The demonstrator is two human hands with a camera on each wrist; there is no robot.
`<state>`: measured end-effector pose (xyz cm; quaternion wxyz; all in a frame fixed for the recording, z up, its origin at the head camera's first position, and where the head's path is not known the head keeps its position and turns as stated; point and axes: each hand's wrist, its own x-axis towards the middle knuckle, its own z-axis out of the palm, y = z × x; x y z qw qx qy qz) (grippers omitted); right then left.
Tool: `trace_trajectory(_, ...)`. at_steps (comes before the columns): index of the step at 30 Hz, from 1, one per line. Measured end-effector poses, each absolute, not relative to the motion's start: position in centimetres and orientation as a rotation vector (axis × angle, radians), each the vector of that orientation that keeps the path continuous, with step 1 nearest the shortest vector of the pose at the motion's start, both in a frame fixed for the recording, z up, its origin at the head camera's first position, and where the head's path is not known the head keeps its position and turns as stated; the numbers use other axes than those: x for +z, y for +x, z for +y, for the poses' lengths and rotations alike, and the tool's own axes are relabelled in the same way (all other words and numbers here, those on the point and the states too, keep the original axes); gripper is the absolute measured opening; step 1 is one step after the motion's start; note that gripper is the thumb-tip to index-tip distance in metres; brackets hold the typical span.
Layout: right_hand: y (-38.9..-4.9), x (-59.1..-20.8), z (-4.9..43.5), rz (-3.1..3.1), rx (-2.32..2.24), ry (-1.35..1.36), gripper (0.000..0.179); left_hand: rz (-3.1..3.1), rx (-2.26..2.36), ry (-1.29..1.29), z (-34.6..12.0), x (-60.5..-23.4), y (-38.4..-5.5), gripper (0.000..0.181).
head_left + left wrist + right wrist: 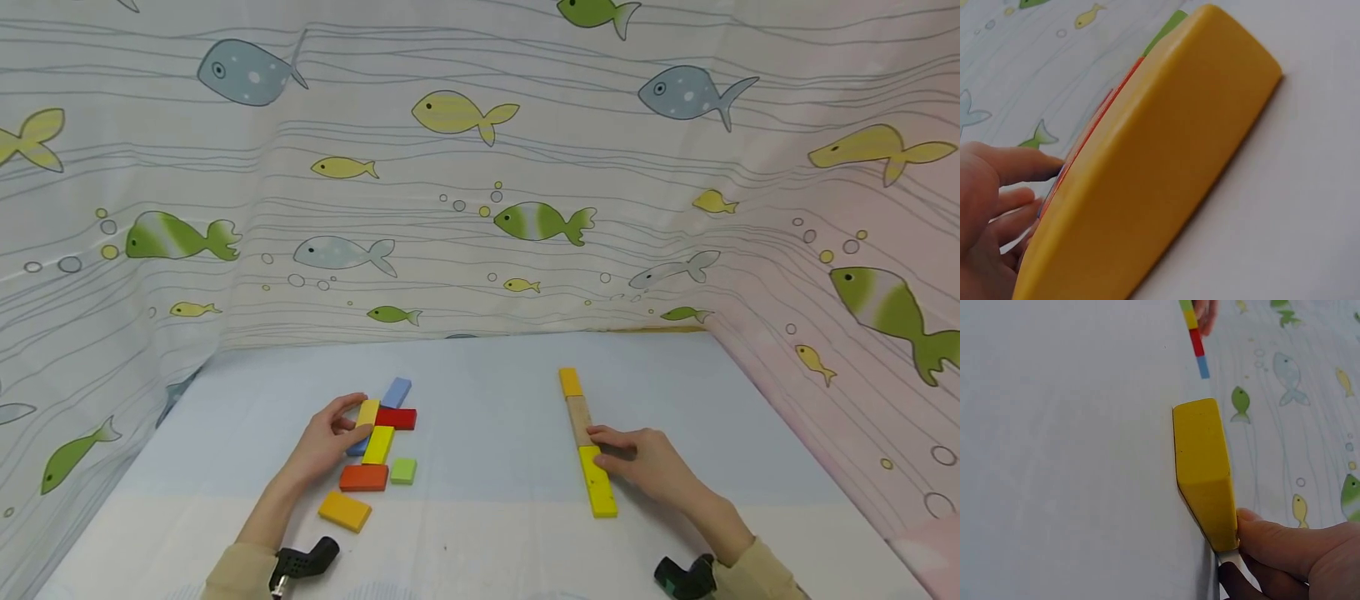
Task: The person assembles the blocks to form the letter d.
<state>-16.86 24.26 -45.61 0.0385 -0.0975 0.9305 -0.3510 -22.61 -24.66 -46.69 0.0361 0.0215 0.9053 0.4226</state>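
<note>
On the left, my left hand (318, 446) has its thumb and index finger at a small yellow block (368, 412) and pinches it. Around it lie a red block (396, 419), a blue block (397, 392), another yellow block (378, 445), a red-orange block (363, 477) and a light green block (403, 471). My right hand (652, 467) is at a row of blocks. Its index finger and thumb hold a plain wooden block (577, 415), the thumb close against a long yellow block (1202, 469). Part of the wooden block is hidden by the fingers.
Nearest me on the left lies an orange block (1147, 144). Another orange block (570, 382) forms the far end of the right-hand row. A pale sheet (480, 450) covers the table, and a fish-patterned curtain (450, 217) surrounds it at the back and sides.
</note>
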Motion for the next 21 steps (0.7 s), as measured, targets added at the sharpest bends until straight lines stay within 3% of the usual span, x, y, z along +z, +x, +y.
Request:
trace_trajectory(10,-16.6,-45.5,24.2,2.867,-1.070,-0.334,0.040,2.861,1.232,-0.041,-24.2,-46.1,-21.9,0.069)
trace_trajectory(21,-16.9,-45.8,24.5,2.870,-1.068,-0.332,0.040,2.916,1.249,-0.119,-25.3,-46.5,-22.0,0.067)
